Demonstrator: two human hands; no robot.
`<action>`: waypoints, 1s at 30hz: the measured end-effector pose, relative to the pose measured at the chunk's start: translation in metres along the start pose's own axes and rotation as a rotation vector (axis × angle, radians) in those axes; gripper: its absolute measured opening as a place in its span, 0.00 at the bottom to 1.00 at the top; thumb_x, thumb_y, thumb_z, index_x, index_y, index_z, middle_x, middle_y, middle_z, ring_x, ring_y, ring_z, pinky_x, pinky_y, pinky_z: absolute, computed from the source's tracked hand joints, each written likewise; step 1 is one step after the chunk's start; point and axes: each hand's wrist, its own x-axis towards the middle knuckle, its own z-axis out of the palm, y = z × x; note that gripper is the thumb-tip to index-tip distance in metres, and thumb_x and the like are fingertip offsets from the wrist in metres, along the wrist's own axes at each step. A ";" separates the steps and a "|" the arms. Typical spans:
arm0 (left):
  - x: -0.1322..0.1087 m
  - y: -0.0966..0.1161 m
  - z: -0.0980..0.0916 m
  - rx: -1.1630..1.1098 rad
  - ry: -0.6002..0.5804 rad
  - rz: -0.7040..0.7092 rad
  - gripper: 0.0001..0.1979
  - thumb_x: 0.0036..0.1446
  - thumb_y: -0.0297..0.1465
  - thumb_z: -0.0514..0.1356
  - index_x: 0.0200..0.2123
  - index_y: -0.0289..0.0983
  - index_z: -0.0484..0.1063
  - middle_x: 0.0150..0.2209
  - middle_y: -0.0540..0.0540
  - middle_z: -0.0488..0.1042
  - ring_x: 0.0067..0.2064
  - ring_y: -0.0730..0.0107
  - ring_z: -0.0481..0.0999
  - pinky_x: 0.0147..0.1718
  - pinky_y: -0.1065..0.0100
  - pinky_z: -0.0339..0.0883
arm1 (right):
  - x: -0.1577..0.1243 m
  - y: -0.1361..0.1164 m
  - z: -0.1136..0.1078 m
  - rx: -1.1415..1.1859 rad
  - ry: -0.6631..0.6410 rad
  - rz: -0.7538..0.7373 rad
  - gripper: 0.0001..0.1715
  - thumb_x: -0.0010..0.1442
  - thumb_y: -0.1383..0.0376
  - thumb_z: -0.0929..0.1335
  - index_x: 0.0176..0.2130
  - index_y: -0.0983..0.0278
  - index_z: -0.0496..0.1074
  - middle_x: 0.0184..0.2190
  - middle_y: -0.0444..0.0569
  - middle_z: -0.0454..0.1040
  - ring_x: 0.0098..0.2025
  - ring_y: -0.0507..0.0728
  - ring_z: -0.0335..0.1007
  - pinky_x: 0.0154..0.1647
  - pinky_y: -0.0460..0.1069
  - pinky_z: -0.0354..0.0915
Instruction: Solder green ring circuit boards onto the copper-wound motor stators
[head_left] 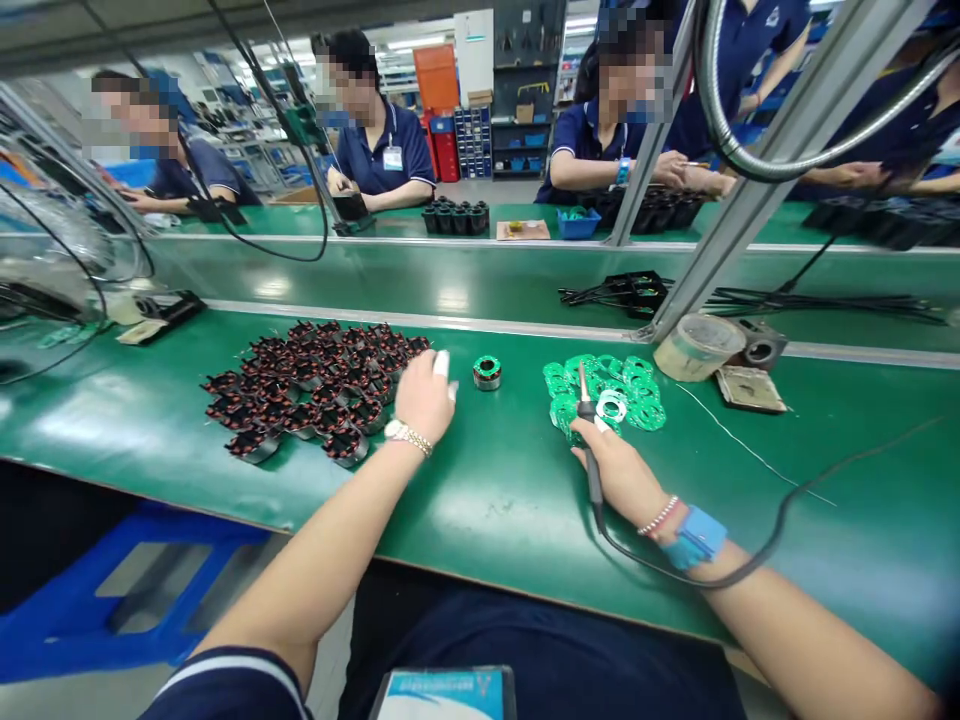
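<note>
My left hand, with white covers on its fingertips, is at the right edge of a pile of copper-wound motor stators; its fingers point away and what they hold, if anything, is hidden. My right hand is closed around a soldering iron, its tip pointing up and away over the ring-shaped green circuit boards. Between my hands, one stator with a green board on top stands upright on the green table. A white ring lies among the boards.
At the right are a round tub, a solder sponge tray and a thin solder wire. The iron's cable crosses my right forearm. A metal post rises behind. Several people work across the bench. A dark holder is at the left.
</note>
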 end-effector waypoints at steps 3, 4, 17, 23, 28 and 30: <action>0.012 -0.018 -0.012 0.123 -0.015 -0.073 0.17 0.51 0.28 0.56 0.45 0.27 0.66 0.48 0.27 0.63 0.54 0.39 0.59 0.48 0.44 0.53 | -0.002 -0.001 0.002 -0.021 0.008 -0.020 0.16 0.58 0.68 0.61 0.48 0.63 0.64 0.33 0.51 0.67 0.31 0.55 0.65 0.31 0.49 0.65; 0.014 -0.021 -0.014 0.143 -0.033 -0.090 0.15 0.51 0.28 0.56 0.41 0.27 0.68 0.46 0.27 0.64 0.52 0.38 0.60 0.47 0.43 0.54 | -0.003 -0.003 0.001 -0.025 0.010 -0.025 0.16 0.58 0.68 0.61 0.48 0.63 0.64 0.33 0.50 0.67 0.30 0.55 0.65 0.31 0.48 0.65; -0.119 0.005 -0.007 -0.485 -0.241 0.303 0.21 0.49 0.35 0.62 0.46 0.38 0.63 0.48 0.40 0.68 0.50 0.61 0.69 0.49 0.60 0.64 | -0.053 -0.056 -0.011 0.210 -0.164 -0.027 0.19 0.57 0.66 0.64 0.49 0.62 0.61 0.38 0.52 0.70 0.34 0.55 0.70 0.35 0.50 0.69; -0.115 0.004 -0.010 -0.557 -0.417 0.234 0.38 0.41 0.38 0.66 0.55 0.38 0.57 0.56 0.36 0.62 0.57 0.52 0.60 0.54 0.51 0.56 | -0.048 -0.071 -0.012 0.329 -0.053 0.001 0.17 0.56 0.67 0.65 0.46 0.61 0.60 0.40 0.52 0.71 0.38 0.56 0.71 0.39 0.50 0.69; -0.107 0.019 -0.015 -0.612 -0.430 0.302 0.28 0.42 0.35 0.66 0.48 0.37 0.65 0.51 0.37 0.68 0.56 0.51 0.63 0.54 0.48 0.55 | -0.026 -0.084 -0.010 0.389 0.044 -0.011 0.13 0.57 0.69 0.63 0.44 0.61 0.62 0.39 0.50 0.71 0.35 0.53 0.70 0.37 0.48 0.68; -0.112 0.024 -0.019 -0.698 -0.459 0.281 0.26 0.42 0.33 0.65 0.47 0.37 0.65 0.50 0.38 0.69 0.52 0.54 0.67 0.51 0.53 0.61 | -0.020 -0.085 -0.011 0.397 0.046 -0.004 0.11 0.57 0.69 0.63 0.42 0.62 0.63 0.36 0.48 0.71 0.32 0.52 0.69 0.35 0.46 0.67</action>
